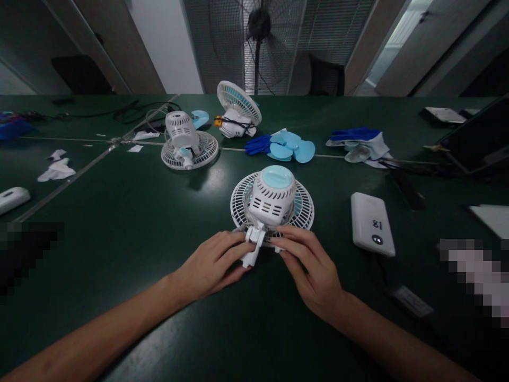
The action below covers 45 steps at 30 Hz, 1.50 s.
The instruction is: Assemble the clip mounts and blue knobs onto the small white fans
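Observation:
A small white fan (272,199) lies grille down on the dark green table, its motor housing with a light blue cap facing up. At its near side is a white clip (253,246). My left hand (217,262) has its fingers closed on the clip from the left, with the thumb under it. My right hand (310,265) pinches at the near edge of the fan, right of the clip; a small white part shows by its fingertips.
Behind are a second fan (181,132), a third fan (238,109), light blue blades (292,147) and blue gloves (258,144). A white power bank (371,223) lies right, near more gloves (360,142). Crumpled white scraps (58,168) lie left on the green table (131,254).

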Each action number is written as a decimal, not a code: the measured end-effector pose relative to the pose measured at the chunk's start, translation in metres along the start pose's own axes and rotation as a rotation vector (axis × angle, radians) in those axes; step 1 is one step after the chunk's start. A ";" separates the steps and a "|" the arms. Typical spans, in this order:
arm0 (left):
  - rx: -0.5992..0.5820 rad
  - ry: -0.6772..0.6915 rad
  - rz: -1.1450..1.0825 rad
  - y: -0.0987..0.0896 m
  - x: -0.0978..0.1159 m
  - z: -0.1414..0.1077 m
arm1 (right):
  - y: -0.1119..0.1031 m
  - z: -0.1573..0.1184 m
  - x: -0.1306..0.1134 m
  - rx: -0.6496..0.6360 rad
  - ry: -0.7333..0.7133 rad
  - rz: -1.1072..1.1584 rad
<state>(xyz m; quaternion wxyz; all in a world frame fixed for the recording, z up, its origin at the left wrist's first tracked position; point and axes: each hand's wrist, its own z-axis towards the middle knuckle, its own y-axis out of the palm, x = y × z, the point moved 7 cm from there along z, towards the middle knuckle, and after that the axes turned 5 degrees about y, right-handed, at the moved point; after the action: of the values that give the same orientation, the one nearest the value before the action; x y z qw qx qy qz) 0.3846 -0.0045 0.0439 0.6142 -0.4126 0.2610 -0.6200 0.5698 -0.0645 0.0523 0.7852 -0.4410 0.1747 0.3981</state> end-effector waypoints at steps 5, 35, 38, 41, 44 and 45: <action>-0.051 -0.099 -0.113 0.004 -0.006 0.000 | -0.004 0.000 0.000 0.078 0.027 0.008; -0.090 0.013 0.041 0.004 -0.001 0.000 | 0.037 -0.010 0.003 -0.361 0.004 -0.378; -0.081 0.018 0.024 0.002 -0.001 0.001 | 0.035 -0.009 0.004 -0.346 0.050 -0.317; -0.070 0.017 0.018 0.002 -0.001 0.000 | 0.027 -0.007 0.004 -0.281 0.095 -0.228; -0.067 0.013 0.006 0.002 -0.001 -0.001 | 0.015 -0.004 0.004 -0.163 0.119 -0.143; -0.065 0.013 0.000 0.002 -0.001 -0.001 | 0.011 -0.004 0.004 -0.122 0.120 -0.114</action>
<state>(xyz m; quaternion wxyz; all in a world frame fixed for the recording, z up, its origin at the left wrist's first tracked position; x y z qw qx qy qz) 0.3846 -0.0037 0.0417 0.5988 -0.4283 0.2851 -0.6138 0.5640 -0.0627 0.0421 0.7666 -0.5201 0.1714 0.3355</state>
